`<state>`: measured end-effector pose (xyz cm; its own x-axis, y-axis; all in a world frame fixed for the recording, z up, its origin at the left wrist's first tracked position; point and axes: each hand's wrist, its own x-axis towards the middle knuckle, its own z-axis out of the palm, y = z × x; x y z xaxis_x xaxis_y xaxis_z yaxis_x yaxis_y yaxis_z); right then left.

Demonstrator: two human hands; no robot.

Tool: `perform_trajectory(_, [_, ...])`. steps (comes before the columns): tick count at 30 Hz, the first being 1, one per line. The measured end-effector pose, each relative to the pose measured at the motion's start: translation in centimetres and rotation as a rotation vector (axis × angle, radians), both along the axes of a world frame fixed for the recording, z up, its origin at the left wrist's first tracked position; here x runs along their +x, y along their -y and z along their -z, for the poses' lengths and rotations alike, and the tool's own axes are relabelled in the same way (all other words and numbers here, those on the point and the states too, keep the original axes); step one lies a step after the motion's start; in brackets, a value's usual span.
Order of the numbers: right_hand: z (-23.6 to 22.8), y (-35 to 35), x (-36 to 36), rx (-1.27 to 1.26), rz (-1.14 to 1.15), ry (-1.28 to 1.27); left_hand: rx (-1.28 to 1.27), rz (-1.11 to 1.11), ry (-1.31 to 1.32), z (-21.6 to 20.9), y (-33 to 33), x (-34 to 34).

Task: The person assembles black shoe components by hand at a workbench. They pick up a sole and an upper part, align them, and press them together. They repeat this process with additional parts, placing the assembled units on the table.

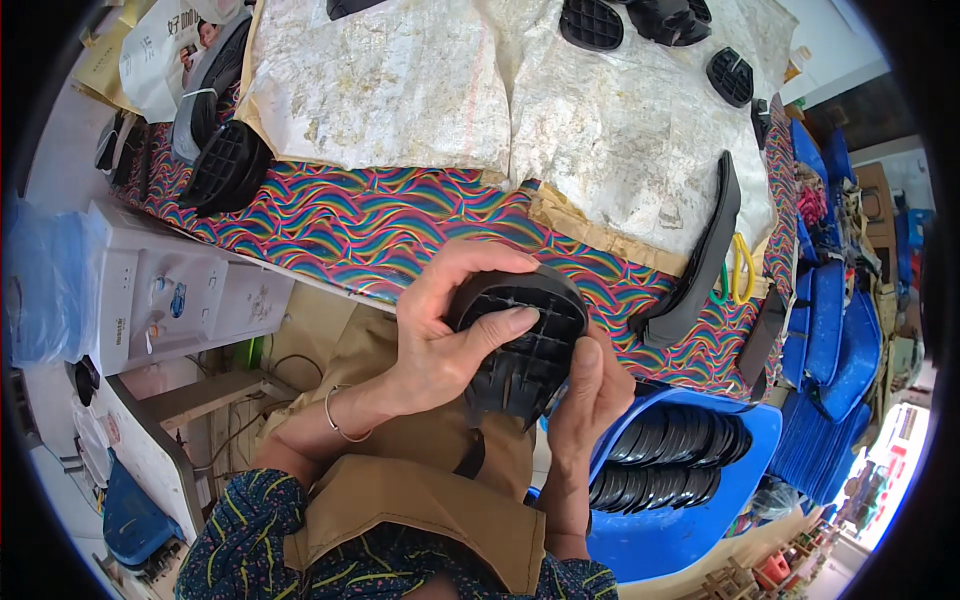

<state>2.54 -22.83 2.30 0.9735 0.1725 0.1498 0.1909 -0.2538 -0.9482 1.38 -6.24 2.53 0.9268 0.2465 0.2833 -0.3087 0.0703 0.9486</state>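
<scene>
My left hand (pixel 445 335) and my right hand (pixel 590 400) hold a black shoe sole (pixel 535 355) between them, in front of my brown apron (pixel 430 490). Its gridded, hollow side faces up. The left thumb presses on the grid while the left fingers wrap over the far rim. At the right edge of the sole, my right thumb rests and the other right fingers are mostly hidden beneath. The sole's lower end is partly blurred against the apron.
Ahead is a table with a colourful wavy-patterned cloth (pixel 400 220) under whitish sacking (pixel 390 90). On it lie a long curved black sole (pixel 700 260), yellow loop handles (pixel 742 268) and black soles (pixel 225 168). A blue bin (pixel 690 535) holds stacked black pieces; a water dispenser (pixel 185 300) stands left.
</scene>
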Motion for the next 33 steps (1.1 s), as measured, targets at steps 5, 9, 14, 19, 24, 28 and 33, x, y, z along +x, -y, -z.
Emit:
perform_trajectory(5, [1.5,-0.3,0.3,-0.433,0.038,0.413,0.051,0.008,-0.021,0.3,-0.1,-0.4])
perform_trajectory(9, [0.3,0.6,1.1,-0.196,-0.060,0.240,0.010,0.075,-0.071,0.4,-0.3,-0.3])
perform_trajectory(14, [0.3,-0.1,1.2,-0.269,0.004,0.384,0.025,0.137,-0.069,0.4,-0.3,-0.4])
perform_trajectory(19, [-0.2,0.7,1.6,-0.217,-0.082,0.250,0.031,0.180,-0.091,0.3,-0.6,-0.3])
perform_trajectory(24, [-1.8,0.6,2.5,-0.181,-0.176,0.222,0.079,0.266,-0.105,-0.4,-0.6,0.0])
perform_trajectory(28, [0.3,0.6,2.0,-0.351,-0.111,0.421,0.107,0.328,-0.107,-0.3,-1.4,0.0])
perform_trajectory(33, [-1.3,0.9,2.8,-0.230,-0.235,0.289,-0.002,0.384,-0.226,-0.4,-1.1,0.4])
